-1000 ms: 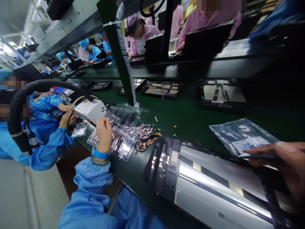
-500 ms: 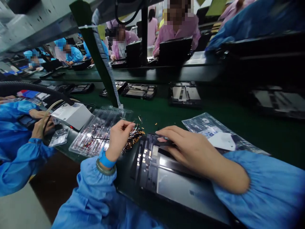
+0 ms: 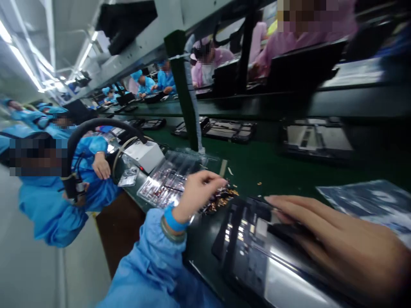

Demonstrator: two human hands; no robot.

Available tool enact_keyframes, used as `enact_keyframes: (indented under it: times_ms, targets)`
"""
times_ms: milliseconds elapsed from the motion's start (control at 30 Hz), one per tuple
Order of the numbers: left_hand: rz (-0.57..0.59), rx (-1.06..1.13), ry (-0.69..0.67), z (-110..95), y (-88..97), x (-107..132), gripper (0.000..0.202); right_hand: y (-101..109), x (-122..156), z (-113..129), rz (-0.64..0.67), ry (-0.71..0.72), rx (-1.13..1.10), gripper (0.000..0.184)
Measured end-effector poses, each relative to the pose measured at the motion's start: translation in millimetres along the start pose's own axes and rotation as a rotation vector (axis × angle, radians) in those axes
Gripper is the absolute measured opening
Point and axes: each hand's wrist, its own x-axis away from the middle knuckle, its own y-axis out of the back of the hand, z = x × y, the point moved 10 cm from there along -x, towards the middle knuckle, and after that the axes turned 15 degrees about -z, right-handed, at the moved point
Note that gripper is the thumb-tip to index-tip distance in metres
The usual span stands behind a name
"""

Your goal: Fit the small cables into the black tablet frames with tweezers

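Observation:
My left hand (image 3: 201,192) is closed in a pinch above a small pile of gold-and-dark parts (image 3: 221,201). A small flat tan strip (image 3: 223,168) sticks up from its fingertips. My right hand (image 3: 340,235) lies with fingers stretched out over the far edge of a black device casing (image 3: 247,261) with silvery panels, holding nothing that I can see. The casing lies over another dark piece, whose edge shows at its left. Just left of the pile is a clear plastic tray (image 3: 160,188) of small parts, partly behind my left hand.
A white box (image 3: 144,156) and a black curved hose (image 3: 105,124) stand left, near a co-worker in blue (image 3: 51,205). Open device casings (image 3: 229,129) line the green bench. A green post (image 3: 184,90) rises behind the tray. At right lies a clear plastic bag (image 3: 362,196).
The view has swung left, so my hands and the bench appear further right. A tan strip now shows at my left fingertips. My right hand stays on the casing.

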Motion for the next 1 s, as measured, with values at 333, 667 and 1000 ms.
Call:
enact_keyframes:
  times_ms: [333,667,1000]
  targets:
    - [0.255,0.364,0.144,-38,-44.0,54,0.01,5,13,24,-0.065,0.173,-0.028,0.069]
    - [0.381,0.393,0.263,-34,-52.9,56,0.011,33,-20,34,-0.131,0.084,-0.027,0.029]
    - [0.295,0.242,-0.171,-62,-42.4,60,0.009,22,-22,32,-0.056,0.016,-0.048,0.024]
